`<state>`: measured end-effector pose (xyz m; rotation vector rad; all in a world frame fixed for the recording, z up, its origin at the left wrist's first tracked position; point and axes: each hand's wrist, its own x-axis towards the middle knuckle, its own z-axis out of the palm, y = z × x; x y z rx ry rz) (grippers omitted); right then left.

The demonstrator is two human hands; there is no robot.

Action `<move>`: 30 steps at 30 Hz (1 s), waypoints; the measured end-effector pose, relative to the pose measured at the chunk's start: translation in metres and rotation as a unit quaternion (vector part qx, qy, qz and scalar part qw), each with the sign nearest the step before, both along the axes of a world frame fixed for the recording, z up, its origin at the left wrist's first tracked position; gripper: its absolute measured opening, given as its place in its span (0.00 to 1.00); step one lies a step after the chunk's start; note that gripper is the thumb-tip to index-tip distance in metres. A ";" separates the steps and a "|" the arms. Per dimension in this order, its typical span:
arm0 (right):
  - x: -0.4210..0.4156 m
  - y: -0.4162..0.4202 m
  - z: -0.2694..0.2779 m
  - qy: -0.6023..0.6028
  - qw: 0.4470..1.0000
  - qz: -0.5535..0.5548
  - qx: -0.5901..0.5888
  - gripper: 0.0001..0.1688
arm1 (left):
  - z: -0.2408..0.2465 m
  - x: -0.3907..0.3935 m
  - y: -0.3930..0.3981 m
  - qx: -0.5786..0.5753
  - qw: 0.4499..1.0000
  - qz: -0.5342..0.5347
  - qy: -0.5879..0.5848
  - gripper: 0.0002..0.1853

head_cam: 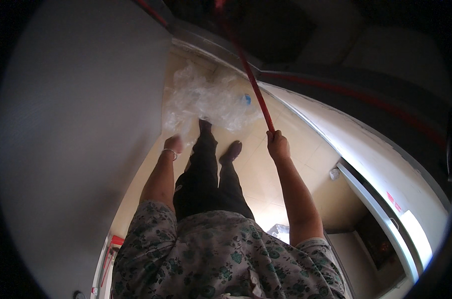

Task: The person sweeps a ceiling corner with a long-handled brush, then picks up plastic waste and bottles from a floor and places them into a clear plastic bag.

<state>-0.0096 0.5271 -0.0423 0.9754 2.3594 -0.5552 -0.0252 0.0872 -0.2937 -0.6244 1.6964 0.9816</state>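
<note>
My right hand (278, 145) is closed around the lower end of a long red pole (256, 89), which slants up and away into the dark upper part of the view. What the pole's far end meets is hidden in the dark. My left hand (174, 144), with a pale bracelet at the wrist, hangs beside my left leg; it is slightly blurred, and its fingers are hard to make out. Crumpled clear plastic sheeting (211, 101) lies on the tiled floor before my feet, partly against one shoe. A small blue piece (247, 99) shows at its right side.
A large grey panel or wall (80, 112) rises close on the left. A white ledge or low wall (323, 123) runs along the right, with a pale door-like panel (379, 216) below it. A small crumpled clear item (334, 173) lies near that panel's end.
</note>
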 end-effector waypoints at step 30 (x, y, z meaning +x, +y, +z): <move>0.177 0.019 0.197 -0.106 0.754 -0.472 -0.445 0.18 | 0.009 0.036 0.000 -0.023 1.000 -0.012 0.009 0.22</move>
